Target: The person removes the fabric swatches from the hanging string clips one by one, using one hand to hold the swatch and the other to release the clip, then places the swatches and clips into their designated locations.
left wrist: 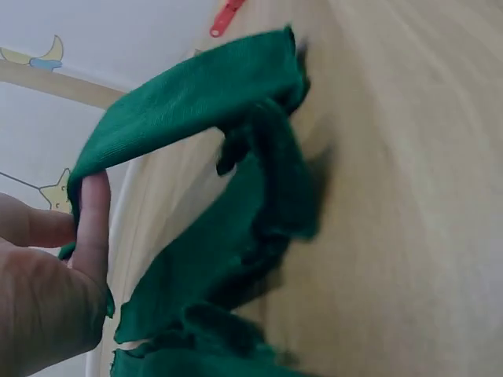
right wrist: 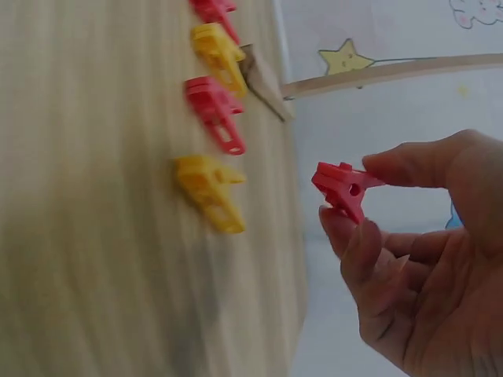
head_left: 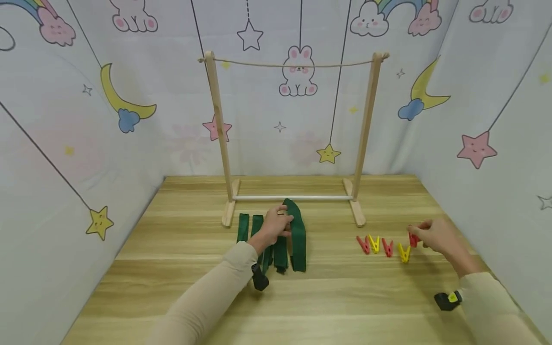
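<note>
My left hand (head_left: pixel 272 225) pinches the upper end of a green cloth strip (head_left: pixel 298 244), raising that end off the table. In the left wrist view the strip (left wrist: pixel 189 98) bends over the fingertips and hangs down to the wood. Several more green strips (head_left: pixel 243 229) lie to the left of it, partly covered by the hand and forearm. Over on the right, my right hand (head_left: pixel 440 235) holds a red clothespin (right wrist: pixel 344 188) between thumb and fingers, above the tabletop. Beside it two yellow clothespins (head_left: pixel 404 252) and two red clothespins (head_left: pixel 387 247) lie in a row.
A wooden rack stands at the back, with two posts (head_left: pixel 365 124), a rope (head_left: pixel 258 64) tied across the top and a white rod (head_left: pixel 293 197) low down. Its feet (head_left: pixel 358 213) reach toward me. Printed curtains (head_left: pixel 172 143) enclose the wooden table (head_left: pixel 302 306).
</note>
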A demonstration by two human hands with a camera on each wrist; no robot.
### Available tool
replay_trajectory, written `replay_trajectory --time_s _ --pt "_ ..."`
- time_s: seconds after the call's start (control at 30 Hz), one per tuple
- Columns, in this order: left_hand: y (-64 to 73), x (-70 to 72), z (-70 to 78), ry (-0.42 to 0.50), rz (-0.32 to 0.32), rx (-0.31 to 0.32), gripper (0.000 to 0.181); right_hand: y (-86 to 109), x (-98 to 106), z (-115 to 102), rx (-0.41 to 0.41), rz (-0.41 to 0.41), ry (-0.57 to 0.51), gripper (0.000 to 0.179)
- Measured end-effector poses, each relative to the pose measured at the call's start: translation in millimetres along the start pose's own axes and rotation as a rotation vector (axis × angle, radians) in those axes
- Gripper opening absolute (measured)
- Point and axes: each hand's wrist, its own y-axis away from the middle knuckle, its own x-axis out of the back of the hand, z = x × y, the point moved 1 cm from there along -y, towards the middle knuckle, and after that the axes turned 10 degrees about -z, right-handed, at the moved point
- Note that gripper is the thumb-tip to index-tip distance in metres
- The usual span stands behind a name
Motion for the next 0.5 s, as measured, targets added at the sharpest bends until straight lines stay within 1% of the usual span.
replay_trajectory --time_s 0.03,0.13,0.23,0.3,0.4,0.5 --pt "-2.3 0.7 -5.6 -0.006 0.006 0.008 0.046 0.9 -3.0 4.0 -0.009 -0.007 0.011 0.060" --pt "-2.6 1.1 -10.6 -0.051 0.006 0.021 0.045 2.1 -10.6 12.0 -0.051 -0.036 0.044 0.049" --pt "-2.4 1.2 -14.0 -0.127 0.016 0.025 0.046 3.7 -18.0 18.4 -0.096 -0.060 0.070 0.045" --pt "-2.3 1.3 -15.9 -0.180 0.021 0.031 0.045 5.3 -22.8 21.8 -0.115 -0.058 0.097 0.044" --pt "-1.0 1.1 -17.2 -0.271 0.034 0.038 0.040 7.1 -28.9 24.5 -0.136 -0.042 0.135 0.041" --pt "-0.7 1.2 -17.8 -0.414 0.075 0.018 0.030 8.3 -33.3 23.9 -0.140 -0.025 0.158 0.038"
